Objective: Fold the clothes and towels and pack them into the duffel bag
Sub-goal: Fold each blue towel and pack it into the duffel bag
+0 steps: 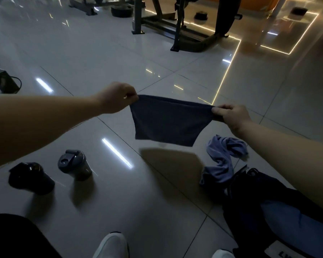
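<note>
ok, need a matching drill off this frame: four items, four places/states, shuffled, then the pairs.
Items
1. dark blue towel
2. lavender towel
3. grey-lidded cup
4. duffel bag

Places/states
A. crumpled on the floor, next to the bag
B. dark, lying at the lower right
C. standing on the floor, left side
D. stretched in the air, pinched by left hand and right hand

Pairs: 1-D, 2-A, 3-C, 4-B
</note>
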### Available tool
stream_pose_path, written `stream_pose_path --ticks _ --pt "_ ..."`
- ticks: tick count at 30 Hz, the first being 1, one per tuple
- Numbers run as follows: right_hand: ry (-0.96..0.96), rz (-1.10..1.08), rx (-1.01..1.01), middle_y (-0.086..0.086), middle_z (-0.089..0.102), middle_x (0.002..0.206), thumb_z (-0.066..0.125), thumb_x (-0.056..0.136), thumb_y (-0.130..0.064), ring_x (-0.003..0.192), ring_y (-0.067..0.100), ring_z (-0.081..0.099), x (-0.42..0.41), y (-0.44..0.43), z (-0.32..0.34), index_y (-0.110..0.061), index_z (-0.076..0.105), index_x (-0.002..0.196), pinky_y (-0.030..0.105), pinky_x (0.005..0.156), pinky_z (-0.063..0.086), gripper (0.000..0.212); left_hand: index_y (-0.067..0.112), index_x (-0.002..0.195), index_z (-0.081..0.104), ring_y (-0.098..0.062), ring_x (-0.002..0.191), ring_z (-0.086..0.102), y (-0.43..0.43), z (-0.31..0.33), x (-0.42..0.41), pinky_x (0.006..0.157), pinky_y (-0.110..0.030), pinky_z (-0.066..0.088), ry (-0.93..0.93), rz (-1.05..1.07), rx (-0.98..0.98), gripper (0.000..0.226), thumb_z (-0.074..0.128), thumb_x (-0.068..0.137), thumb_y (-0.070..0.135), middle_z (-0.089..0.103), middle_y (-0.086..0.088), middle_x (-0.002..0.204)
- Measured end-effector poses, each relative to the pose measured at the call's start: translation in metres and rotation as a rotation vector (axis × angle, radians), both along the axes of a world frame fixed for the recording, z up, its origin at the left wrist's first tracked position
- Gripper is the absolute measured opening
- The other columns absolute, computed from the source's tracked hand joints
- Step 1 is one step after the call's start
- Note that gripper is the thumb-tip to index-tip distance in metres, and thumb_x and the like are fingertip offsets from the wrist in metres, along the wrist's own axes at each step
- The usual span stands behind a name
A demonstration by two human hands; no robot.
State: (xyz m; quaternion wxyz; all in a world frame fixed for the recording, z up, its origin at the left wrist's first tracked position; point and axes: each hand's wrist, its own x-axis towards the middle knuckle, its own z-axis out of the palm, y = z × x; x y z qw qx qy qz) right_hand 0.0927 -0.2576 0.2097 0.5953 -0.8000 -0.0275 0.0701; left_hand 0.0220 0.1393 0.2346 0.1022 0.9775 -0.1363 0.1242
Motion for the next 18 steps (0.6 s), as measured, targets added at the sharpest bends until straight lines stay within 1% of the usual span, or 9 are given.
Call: stream_pose_path --ticks 2,5,6,8,10,12,15,17,18 --pt "-0.004 0.102 -0.140 0.017 0.071 0.098 0.072 0.090 -0.012 0.094 0.032 0.071 -0.011 -0.007 -0.003 -0.012 0.070 0.088 0.040 0.089 0.058 0.003 0.012 0.098 0.072 -0.021 0.079 0.062 0.001 -0.011 -0.016 0.073 -0.042 0.056 0.021 -0.122 0.019 0.037 0.047 0.096 0.040 0.068 -0.001 0.094" --pt "-0.020 0.280 -0.457 0.005 0.072 0.088 0.073 0.090 -0.018 0.080 0.016 0.068 -0.027 -0.018 -0.020 -0.015 0.073 0.093 0.023 0.073 0.052 0.005 0.018 0.100 0.071 -0.021 0.085 0.066 0.006 -0.049 -0.046 0.074 -0.039 0.056 0.119 -0.239 0.085 0.021 0.057 0.094 0.033 0.069 0.002 0.101" --pt "-0.031 0.344 -0.563 0.002 0.072 0.086 0.074 0.089 -0.021 0.078 0.014 0.066 -0.032 -0.020 -0.030 -0.015 0.074 0.094 0.023 0.071 0.051 0.008 0.020 0.102 0.071 -0.021 0.088 0.066 0.005 -0.063 -0.057 0.076 -0.038 0.056 0.176 -0.257 0.106 0.019 0.058 0.095 0.032 0.069 0.003 0.103" --pt "-0.041 0.474 -0.696 0.000 0.073 0.083 0.075 0.088 -0.023 0.074 0.013 0.065 -0.044 -0.021 -0.055 -0.014 0.077 0.094 0.026 0.069 0.051 0.011 0.027 0.108 0.069 -0.019 0.096 0.066 0.000 -0.094 -0.079 0.082 -0.035 0.055 0.331 -0.281 0.165 0.024 0.052 0.097 0.040 0.067 0.007 0.110" --pt "-0.009 0.581 -0.756 -0.003 0.073 0.079 0.075 0.088 -0.023 0.069 0.008 0.062 -0.057 -0.021 -0.084 -0.014 0.078 0.092 0.020 0.063 0.046 0.010 0.029 0.114 0.067 -0.018 0.104 0.063 -0.010 -0.125 -0.094 0.086 -0.028 0.051 0.464 -0.305 0.254 0.027 0.049 0.099 0.042 0.065 0.008 0.117" --pt "0.082 0.638 -0.781 -0.008 0.072 0.078 0.074 0.089 -0.026 0.069 0.003 0.063 -0.072 -0.019 -0.110 -0.017 0.076 0.090 0.017 0.063 0.046 0.009 0.025 0.120 0.065 -0.020 0.110 0.061 -0.020 -0.155 -0.108 0.091 -0.030 0.049 0.586 -0.318 0.287 0.030 0.047 0.102 0.040 0.063 0.004 0.122" --pt "0.199 0.744 -0.802 -0.003 0.073 0.077 0.072 0.088 -0.028 0.069 0.008 0.065 -0.093 -0.016 -0.140 -0.017 0.076 0.086 0.029 0.067 0.052 0.012 0.022 0.119 0.064 -0.022 0.109 0.060 -0.032 -0.186 -0.130 0.094 -0.035 0.049 0.751 -0.358 0.301 0.031 0.045 0.103 0.039 0.062 0.002 0.121" --pt "0.264 0.798 -0.807 -0.005 0.073 0.077 0.073 0.087 -0.027 0.073 0.008 0.067 -0.106 -0.017 -0.152 -0.019 0.076 0.085 0.025 0.069 0.053 0.009 0.019 0.118 0.064 -0.022 0.107 0.060 -0.036 -0.198 -0.144 0.093 -0.034 0.047 0.848 -0.413 0.337 0.029 0.045 0.103 0.036 0.062 0.000 0.119" --pt "0.286 0.828 -0.810 -0.005 0.072 0.077 0.072 0.086 -0.028 0.074 0.010 0.067 -0.111 -0.016 -0.155 -0.019 0.075 0.084 0.027 0.070 0.053 0.010 0.019 0.118 0.064 -0.022 0.107 0.059 -0.036 -0.202 -0.149 0.094 -0.034 0.047 0.892 -0.436 0.342 0.028 0.046 0.102 0.034 0.062 0.000 0.119"
